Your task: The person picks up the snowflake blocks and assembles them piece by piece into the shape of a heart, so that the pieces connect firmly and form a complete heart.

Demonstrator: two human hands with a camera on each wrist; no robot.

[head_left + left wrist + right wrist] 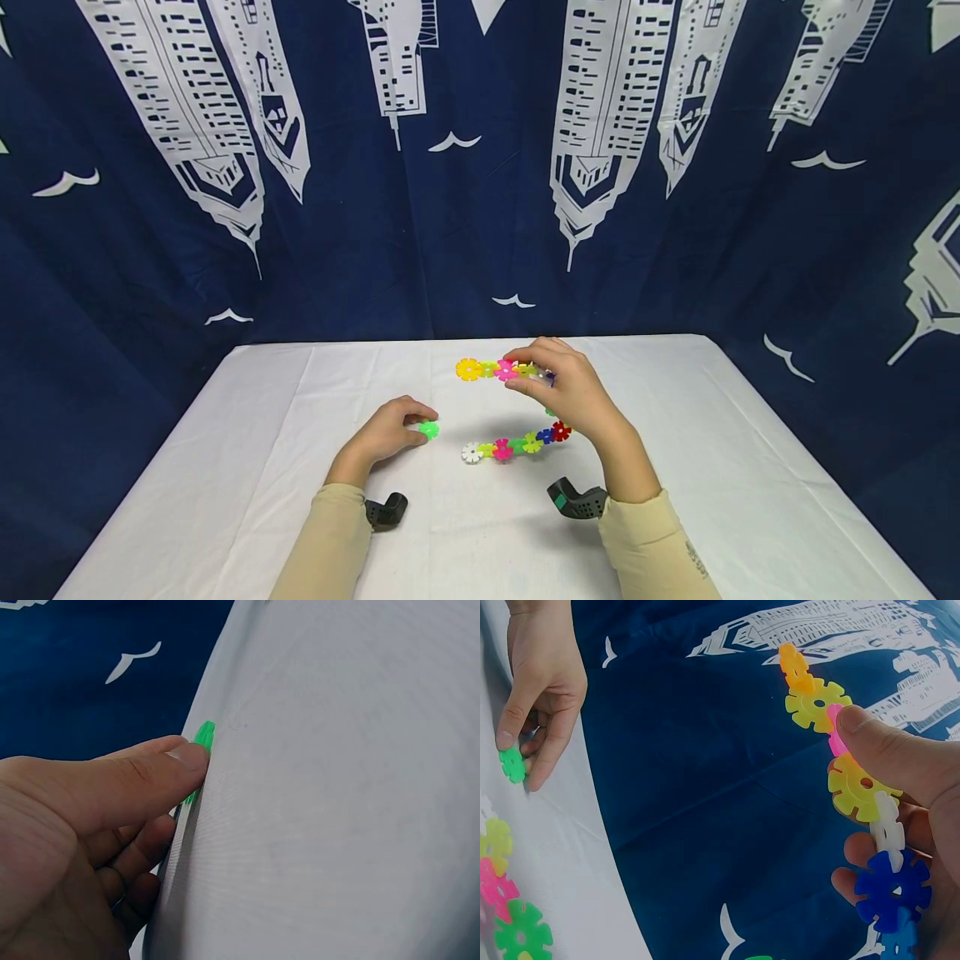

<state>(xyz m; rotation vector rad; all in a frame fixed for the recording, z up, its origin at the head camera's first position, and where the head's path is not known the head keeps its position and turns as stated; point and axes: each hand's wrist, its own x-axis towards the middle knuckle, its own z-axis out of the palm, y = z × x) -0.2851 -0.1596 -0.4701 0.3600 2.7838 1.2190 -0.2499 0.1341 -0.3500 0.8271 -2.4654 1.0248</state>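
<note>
My left hand pinches a single green flower-shaped plastic disc between thumb and fingers, low over the white tabletop. In the left wrist view that disc stands edge-on past the thumb tip. Raised on the other side, my right hand pinches a linked chain of coloured flower discs at a pink disc. An orange disc forms the upper end, left of the fingers. Below the hand the chain bends round, its lower stretch running left to a white disc; the palm hides part of it.
A white cloth covers the table. Behind it hangs a dark blue curtain printed with white buildings and birds. Black wrist cameras are worn on the left wrist and right wrist.
</note>
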